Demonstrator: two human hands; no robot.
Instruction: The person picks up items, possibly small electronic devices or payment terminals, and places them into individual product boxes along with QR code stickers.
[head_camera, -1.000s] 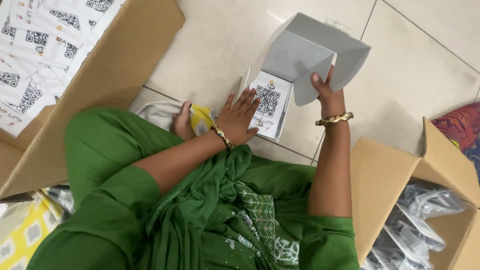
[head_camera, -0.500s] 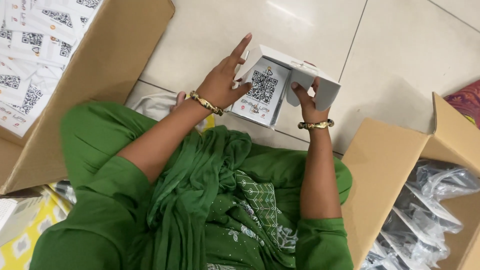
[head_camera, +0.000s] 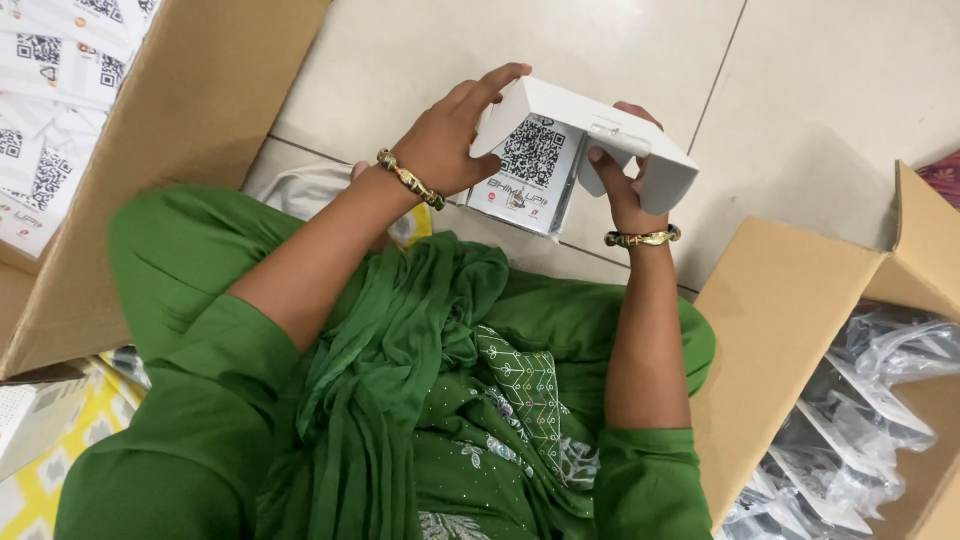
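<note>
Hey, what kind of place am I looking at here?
Probably a packing workroom. A tiled floor, a cardboard carton of plastic-bagged items, another carton of white printed packs, and both hands folding a small white box.

Tiled floor (head_camera: 420, 60) bearing two cardboard cartons (head_camera: 200, 110)

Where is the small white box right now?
In the head view the small white box sits upper centre, held between the left hand and the right hand above the tiled floor, between two cardboard cartons.
</note>
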